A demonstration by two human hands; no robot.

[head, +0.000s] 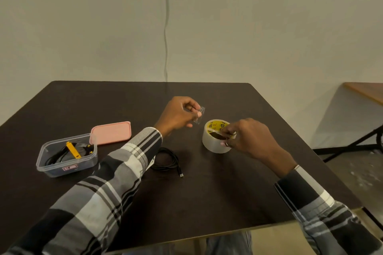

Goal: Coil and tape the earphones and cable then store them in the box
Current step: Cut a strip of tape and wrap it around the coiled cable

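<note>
Left hand (178, 115) pinching a limp, sticky strip of tape (199, 115), right hand (246, 136) gripping the tape roll (216, 137) on the tabletop (207, 192); light, springy coiled cable (167, 159) near the box (66, 155), best pinched across its loops.

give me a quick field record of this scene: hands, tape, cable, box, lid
left hand: pinches a cut strip of clear tape, held above the table
right hand: grips the tape roll standing on the table
cable: black, coiled, untaped, on the table
box: clear, open, holds black wires and a yellow piece
lid: pink, off, flat behind the box
</note>
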